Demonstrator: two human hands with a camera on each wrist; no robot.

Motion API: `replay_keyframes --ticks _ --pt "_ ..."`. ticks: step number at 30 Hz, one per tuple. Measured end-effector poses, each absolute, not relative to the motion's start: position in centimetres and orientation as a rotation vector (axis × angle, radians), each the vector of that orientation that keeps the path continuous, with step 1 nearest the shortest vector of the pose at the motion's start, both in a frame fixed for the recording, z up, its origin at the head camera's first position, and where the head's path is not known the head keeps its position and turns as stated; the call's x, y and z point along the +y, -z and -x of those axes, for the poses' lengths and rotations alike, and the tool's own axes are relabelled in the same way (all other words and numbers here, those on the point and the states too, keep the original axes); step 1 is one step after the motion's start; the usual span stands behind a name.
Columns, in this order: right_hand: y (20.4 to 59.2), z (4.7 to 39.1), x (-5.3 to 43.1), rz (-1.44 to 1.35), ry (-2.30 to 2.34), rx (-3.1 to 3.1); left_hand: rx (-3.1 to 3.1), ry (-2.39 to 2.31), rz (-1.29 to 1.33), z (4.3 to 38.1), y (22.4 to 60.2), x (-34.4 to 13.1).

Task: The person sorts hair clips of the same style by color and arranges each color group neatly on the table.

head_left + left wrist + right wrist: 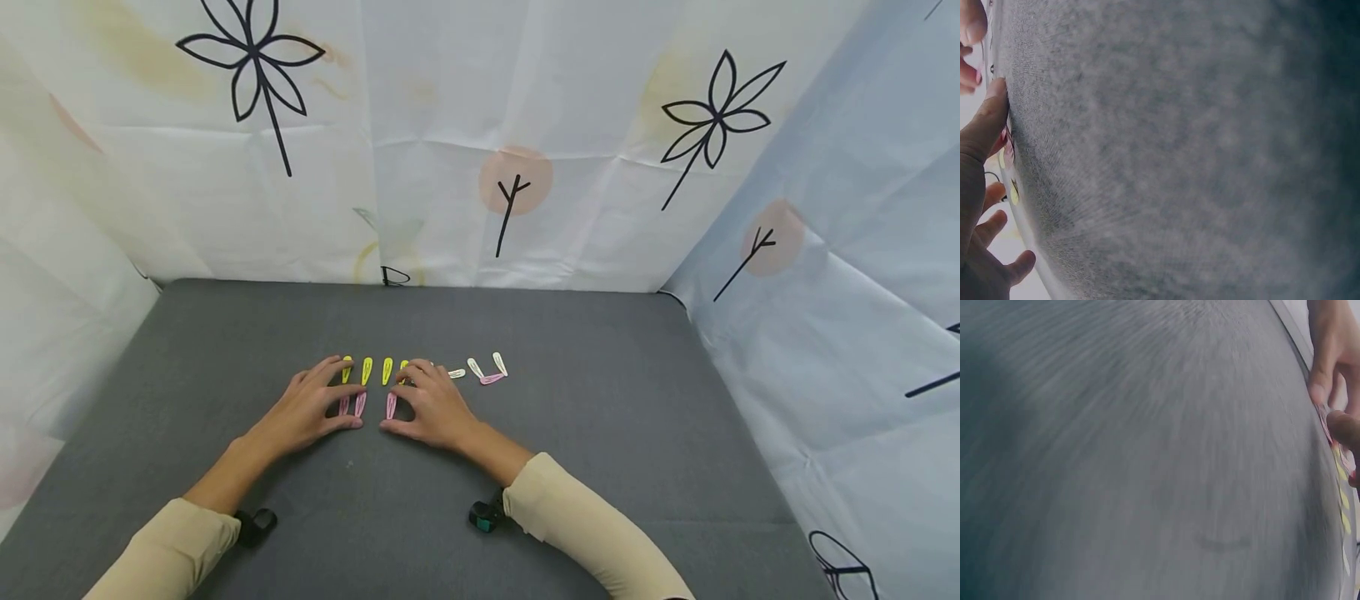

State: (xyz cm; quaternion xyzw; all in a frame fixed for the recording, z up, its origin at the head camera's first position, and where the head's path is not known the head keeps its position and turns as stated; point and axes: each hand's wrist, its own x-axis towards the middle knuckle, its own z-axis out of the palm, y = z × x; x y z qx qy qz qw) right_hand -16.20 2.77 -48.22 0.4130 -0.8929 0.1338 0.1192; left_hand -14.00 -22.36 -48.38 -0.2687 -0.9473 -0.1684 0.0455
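On the gray cloth-topped table (420,517), small clips in rows

Head view: the left hand (310,408) seems to pinch a flat pink drop-shaped hair clip (361,405) by its ends, just beside another pink clip (344,406). The right hand (438,408) pinches a third pink clip (391,407). Bright yellow drop-shaped clips (367,371) lie in a row behind; white drop-shaped clips (475,367) lie off to the right.

Left wrist view: the left hand's other fingers spread wide.

Right wrist view: both hands are near each other; the grips are too small to tell.

Probably, pink clips are being lined up; next calls for a tiny nudge, then gentle letting go.
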Motion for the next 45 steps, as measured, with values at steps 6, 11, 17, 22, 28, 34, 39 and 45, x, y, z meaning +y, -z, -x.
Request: replay_keyframes --ticks 6,11,17,22,28,34,39,45 --pt "48.8 16.2 0.9 -1.191 -0.264 -2.588 -2.89 0.535 0.826 13.9 48.3 -22.3" --pt "49.1 16.4 0.6 -1.158 -0.246 -2.602 -2.907 0.556 0.82 13.8 48.3 -22.3" --pt "49.3 16.6 0.4 -1.125 -0.299 -2.622 -2.911 0.539 0.819 14.0 48.4 -22.4" --pt "49.2 16.5 0.5 -1.112 -0.31 -2.635 -2.921 0.542 0.818 14.0 48.4 -22.4" --pt "48.4 16.4 2.8 -1.186 -0.457 -2.585 -2.926 0.555 0.815 14.0 48.4 -22.4" --pt "48.4 17.3 7.8 -1.145 -0.582 -2.538 -2.941 0.555 0.813 14.0 48.2 -22.5" --pt "48.8 18.5 12.1 -1.015 -0.611 -2.592 -2.918 0.56 0.823 13.9 48.1 -22.5" --pt "49.0 19.5 15.5 -0.914 -0.623 -2.652 -2.876 0.568 0.835 14.0 48.6 -22.4"
